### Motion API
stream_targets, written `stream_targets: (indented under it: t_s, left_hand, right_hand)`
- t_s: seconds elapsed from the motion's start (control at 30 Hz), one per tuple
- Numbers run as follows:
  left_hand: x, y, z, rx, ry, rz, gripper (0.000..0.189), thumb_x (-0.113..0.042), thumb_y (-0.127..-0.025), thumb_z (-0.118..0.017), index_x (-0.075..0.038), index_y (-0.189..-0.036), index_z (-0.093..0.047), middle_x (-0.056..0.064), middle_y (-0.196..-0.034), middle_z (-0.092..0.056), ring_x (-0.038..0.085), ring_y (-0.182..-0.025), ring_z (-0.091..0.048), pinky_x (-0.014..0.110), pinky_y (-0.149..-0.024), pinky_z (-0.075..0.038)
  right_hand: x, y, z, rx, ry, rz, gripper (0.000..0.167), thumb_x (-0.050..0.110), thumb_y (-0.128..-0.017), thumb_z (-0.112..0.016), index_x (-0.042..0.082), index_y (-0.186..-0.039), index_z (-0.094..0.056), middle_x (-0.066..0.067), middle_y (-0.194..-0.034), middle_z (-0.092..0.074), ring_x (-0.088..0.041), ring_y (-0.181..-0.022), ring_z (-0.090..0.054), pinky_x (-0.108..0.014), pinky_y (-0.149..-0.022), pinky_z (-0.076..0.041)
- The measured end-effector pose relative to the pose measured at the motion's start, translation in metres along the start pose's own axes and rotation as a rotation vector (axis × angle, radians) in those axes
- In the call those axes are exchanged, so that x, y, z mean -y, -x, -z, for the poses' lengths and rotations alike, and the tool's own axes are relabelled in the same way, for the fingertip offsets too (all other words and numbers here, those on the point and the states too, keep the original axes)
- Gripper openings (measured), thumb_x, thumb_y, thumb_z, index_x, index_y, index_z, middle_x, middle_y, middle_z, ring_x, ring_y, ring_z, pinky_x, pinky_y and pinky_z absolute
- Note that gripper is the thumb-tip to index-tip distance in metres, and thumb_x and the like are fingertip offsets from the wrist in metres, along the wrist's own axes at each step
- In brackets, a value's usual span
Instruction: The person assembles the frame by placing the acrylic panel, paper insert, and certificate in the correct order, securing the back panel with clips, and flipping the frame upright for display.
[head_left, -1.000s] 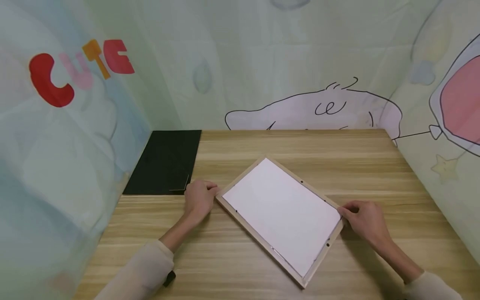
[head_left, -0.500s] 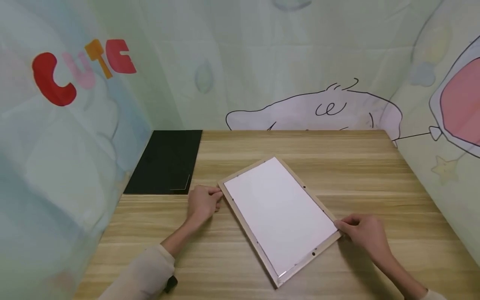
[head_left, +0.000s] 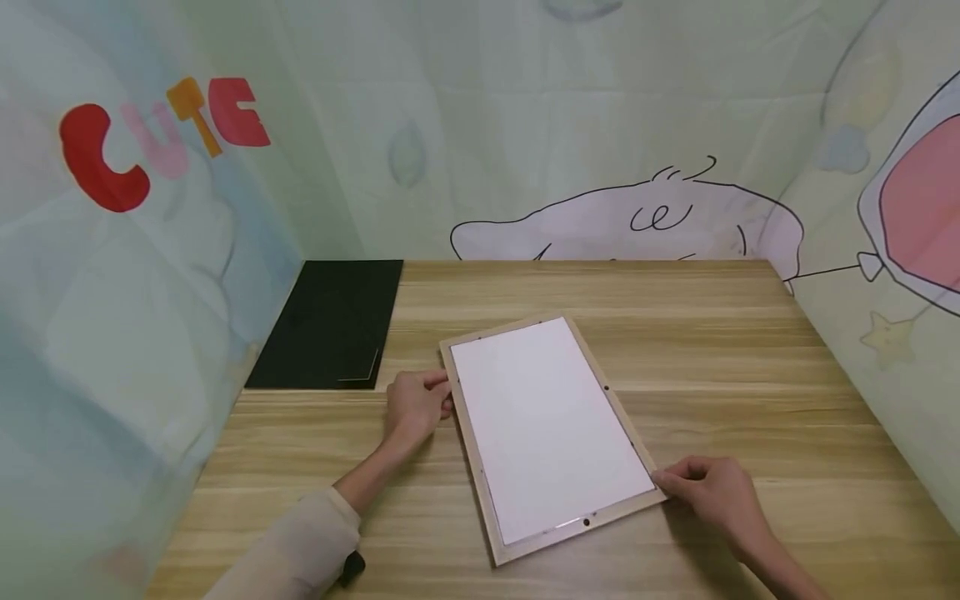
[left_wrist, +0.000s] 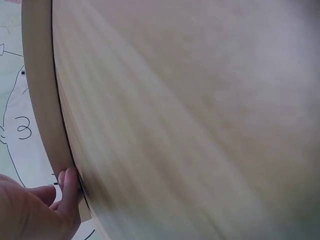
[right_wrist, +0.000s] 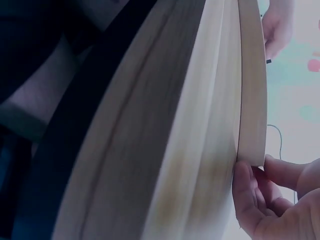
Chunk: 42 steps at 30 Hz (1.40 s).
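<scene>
A light wooden picture frame (head_left: 463,417), with a white sheet (head_left: 555,429) inside its border, lies at a slant over the table, and small dark fixings dot its inner edge. My left hand (head_left: 417,406) is at the frame's left side; in the left wrist view, fingertips (left_wrist: 70,176) lie against the side face with the thumb close to the top edge. At the near right corner, my right hand (head_left: 712,492) pinches the frame. The right wrist view shows the thumb (right_wrist: 280,167) on one side of the corner and the fingers on the other.
A black flat board (head_left: 330,321) with a thin L-shaped line lies at the table's back left. The wood-grain table (head_left: 750,350) is bounded by printed cloth walls (head_left: 600,125) at the back and both sides. A small dark object (head_left: 352,568) shows beside the left sleeve.
The frame has turned clockwise on the table, its near corner swinging left. My right hand has come nearer and slightly left with its corner; my left hand has shifted slightly right along the side.
</scene>
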<state>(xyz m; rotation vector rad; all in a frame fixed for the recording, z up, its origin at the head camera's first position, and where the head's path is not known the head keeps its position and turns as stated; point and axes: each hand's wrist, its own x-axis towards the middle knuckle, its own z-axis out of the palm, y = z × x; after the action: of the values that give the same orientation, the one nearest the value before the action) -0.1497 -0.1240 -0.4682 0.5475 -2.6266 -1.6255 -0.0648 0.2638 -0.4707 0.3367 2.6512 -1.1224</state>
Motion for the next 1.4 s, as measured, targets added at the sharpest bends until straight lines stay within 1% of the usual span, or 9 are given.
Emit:
stream_targets:
  t_s: [0.07,0.17,0.33,0.5,0.7,0.83,1.0,1.17,1.4]
  left_hand:
    - [0.001,-0.002,-0.003,0.013,0.030,0.000,0.023,-0.008,-0.096,-0.067,-0.006,-0.117,-0.075,0.014,-0.099,-0.078,0.014,-0.073,-0.075,0.027,-0.065,-0.062]
    - [0.003,-0.004,-0.006,0.032,0.033,-0.009,0.025,-0.008,-0.096,-0.066,-0.009,-0.119,-0.075,0.012,-0.106,-0.078,0.014,-0.083,-0.076,0.027,-0.070,-0.062]
    - [0.003,-0.002,-0.011,0.050,-0.031,-0.048,0.029,-0.009,-0.095,-0.068,-0.014,-0.123,-0.074,0.006,-0.112,-0.077,0.014,-0.097,-0.073,0.026,-0.076,-0.060]
    - [0.003,-0.002,-0.015,0.059,-0.051,-0.068,0.035,-0.008,-0.094,-0.068,-0.014,-0.128,-0.071,0.004,-0.120,-0.076,0.015,-0.110,-0.070,0.030,-0.085,-0.058]
    - [0.004,-0.001,-0.018,0.075,-0.060,-0.080,0.039,-0.008,-0.094,-0.068,-0.015,-0.132,-0.068,0.004,-0.124,-0.074,0.016,-0.110,-0.068,0.033,-0.087,-0.057]
    - [0.005,0.000,-0.018,0.081,-0.078,-0.081,0.041,-0.008,-0.094,-0.068,-0.018,-0.134,-0.067,0.004,-0.130,-0.071,0.017,-0.118,-0.067,0.038,-0.095,-0.057]
    - [0.004,0.001,-0.019,0.094,-0.070,-0.083,0.042,-0.008,-0.094,-0.068,-0.017,-0.135,-0.066,0.004,-0.137,-0.067,0.019,-0.128,-0.063,0.041,-0.103,-0.054]
    - [0.001,0.001,-0.018,0.101,-0.057,-0.074,0.042,-0.009,-0.094,-0.068,-0.018,-0.135,-0.065,0.004,-0.138,-0.066,0.020,-0.128,-0.063,0.042,-0.103,-0.054]
    - [-0.002,0.000,-0.019,0.086,-0.072,-0.069,0.041,-0.009,-0.094,-0.069,-0.021,-0.133,-0.067,0.002,-0.135,-0.068,0.019,-0.121,-0.066,0.042,-0.100,-0.055]
  right_hand:
    - [0.001,0.003,-0.002,0.020,-0.017,-0.017,0.021,0.031,-0.083,-0.081,0.010,-0.082,-0.077,0.003,-0.069,-0.071,-0.008,-0.062,-0.058,-0.023,-0.055,-0.044]
    - [0.002,0.008,-0.007,0.045,-0.054,-0.029,0.019,0.026,-0.083,-0.082,0.008,-0.086,-0.078,0.000,-0.071,-0.073,-0.009,-0.063,-0.062,-0.023,-0.056,-0.049]
    - [0.004,0.014,-0.014,0.085,-0.139,-0.027,0.023,0.018,-0.081,-0.083,0.003,-0.098,-0.078,-0.006,-0.079,-0.077,-0.012,-0.065,-0.068,-0.026,-0.057,-0.056]
    - [0.003,0.016,-0.017,0.105,-0.166,-0.029,0.023,0.017,-0.081,-0.083,0.003,-0.099,-0.078,-0.007,-0.081,-0.077,-0.013,-0.066,-0.069,-0.026,-0.058,-0.057]
    - [0.001,0.016,-0.018,0.121,-0.180,-0.025,0.023,0.020,-0.082,-0.082,0.003,-0.097,-0.077,-0.007,-0.081,-0.077,-0.014,-0.066,-0.071,-0.027,-0.059,-0.057]
    - [-0.001,0.015,-0.018,0.129,-0.187,-0.027,0.024,0.021,-0.083,-0.082,0.003,-0.098,-0.077,-0.007,-0.080,-0.078,-0.016,-0.066,-0.072,-0.027,-0.059,-0.057]
    - [0.000,0.013,-0.017,0.122,-0.188,-0.032,0.025,0.020,-0.083,-0.082,0.002,-0.101,-0.077,-0.008,-0.082,-0.078,-0.017,-0.067,-0.071,-0.028,-0.059,-0.057]
    - [0.002,0.012,-0.016,0.124,-0.197,-0.029,0.028,0.019,-0.083,-0.081,0.002,-0.104,-0.076,-0.008,-0.084,-0.078,-0.016,-0.066,-0.071,-0.028,-0.059,-0.057]
    - [0.001,0.009,-0.014,0.130,-0.219,-0.030,0.029,0.019,-0.084,-0.081,0.001,-0.105,-0.076,-0.009,-0.086,-0.078,-0.017,-0.067,-0.072,-0.029,-0.060,-0.058]
